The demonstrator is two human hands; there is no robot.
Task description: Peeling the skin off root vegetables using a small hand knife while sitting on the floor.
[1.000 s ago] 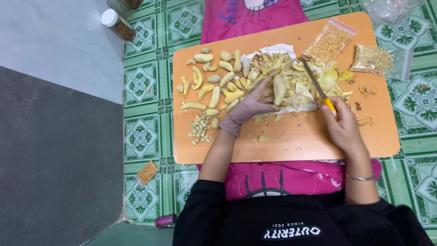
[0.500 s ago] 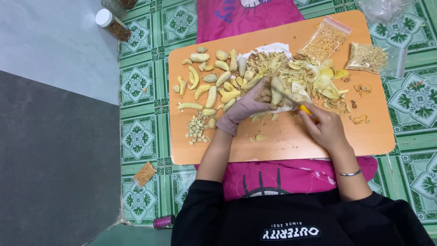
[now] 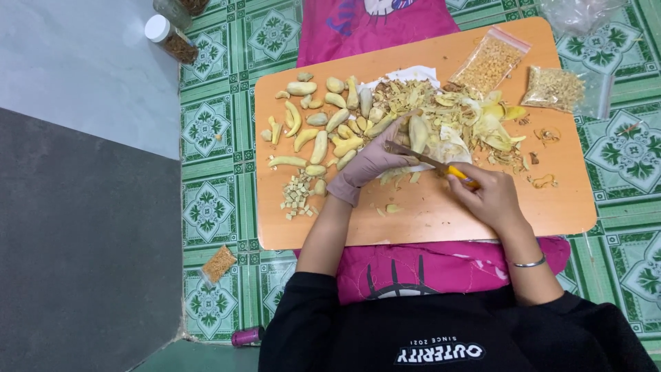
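My left hand (image 3: pixel 368 164), in a pinkish-grey glove, rests on the orange table (image 3: pixel 441 213) with its fingers against a peeled pale-yellow root piece (image 3: pixel 418 133). In my right hand (image 3: pixel 485 196) is a knife (image 3: pixel 421 158) with a yellow handle; its blade points left toward the gloved fingers. Several peeled pale-yellow pieces (image 3: pixel 320 127) lie spread at the table's left. A heap of peelings (image 3: pixel 468 124) sits on white paper behind the knife. Small diced cubes (image 3: pixel 296 196) lie near the left front.
Two clear bags of dried chopped bits (image 3: pixel 492 62) (image 3: pixel 559 88) lie at the table's far right. A white-capped jar (image 3: pixel 169 38) stands on the green tiled floor at top left. A small packet (image 3: pixel 219 264) and a pink cap (image 3: pixel 246 337) lie on the floor.
My right hand moved left and nearer, bringing the knife blade from the peel heap toward my gloved left hand. The left hand stayed by the root pieces.
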